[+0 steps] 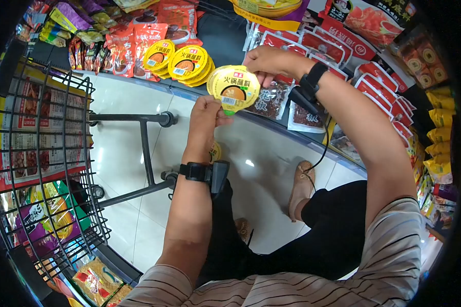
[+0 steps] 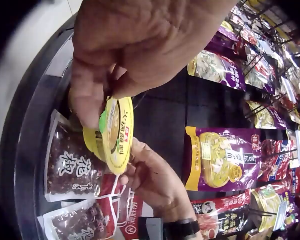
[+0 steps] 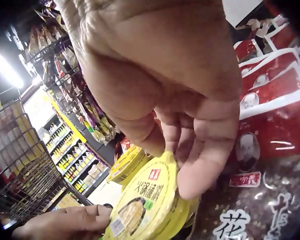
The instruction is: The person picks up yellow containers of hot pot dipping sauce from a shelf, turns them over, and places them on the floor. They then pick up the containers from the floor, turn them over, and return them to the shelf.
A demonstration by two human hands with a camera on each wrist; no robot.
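Note:
A round yellow tub of hotpot dipping sauce (image 1: 234, 86) is held lid-up between both hands over the shelf edge. My left hand (image 1: 206, 115) pinches its near side, beside the green tab. The right hand (image 1: 271, 61) grips the upper right rim, with thumb and fingers at the lid's edge in the right wrist view. Another yellow rim (image 3: 177, 220) shows directly under the lid there. Just left of the hands, stacked yellow tubs (image 1: 188, 64) sit at the shelf's front. Packs of dark red peppercorns (image 1: 271, 100) lie below the right hand.
A black wire shopping cart (image 1: 41, 128) with packaged food stands at left. Red packets (image 1: 151, 38) lie behind the tubs, and red-and-white packets (image 1: 374, 84) fill the shelf at right. A yellow-purple noodle pack (image 2: 222, 160) lies farther back. The tiled floor (image 1: 133, 138) runs below the shelf.

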